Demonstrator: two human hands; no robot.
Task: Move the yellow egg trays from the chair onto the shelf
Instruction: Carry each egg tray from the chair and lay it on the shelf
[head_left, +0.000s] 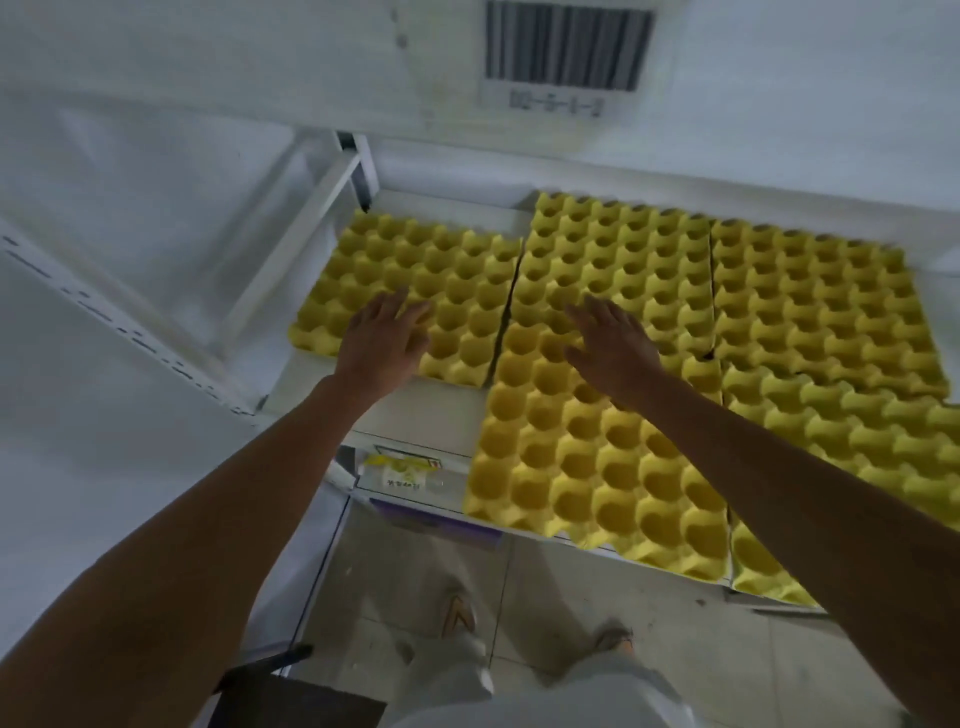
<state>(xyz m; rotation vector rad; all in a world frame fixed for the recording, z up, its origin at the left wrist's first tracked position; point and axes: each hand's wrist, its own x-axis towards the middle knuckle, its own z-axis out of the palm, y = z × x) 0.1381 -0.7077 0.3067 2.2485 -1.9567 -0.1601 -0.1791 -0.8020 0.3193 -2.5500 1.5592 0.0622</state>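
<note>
Several yellow egg trays lie flat on the white shelf (415, 410). The far left tray (457, 291) sits at the back left. A larger tray (587, 467) lies in the middle front, with another tray (618, 249) behind it. Two more trays (821, 301) fill the right side. My left hand (382, 338) hovers over or rests on the far left tray's front edge, fingers spread, holding nothing. My right hand (613, 348) is spread over the seam between the two middle trays, also holding nothing. The chair shows only as a dark corner (291, 691) at the bottom left.
A white shelf board with a barcode label (566, 47) hangs above the trays. A white upright post (291, 260) and wall close the left side. Packaged goods (400, 473) sit on a lower shelf. My feet (457, 618) stand on the tiled floor.
</note>
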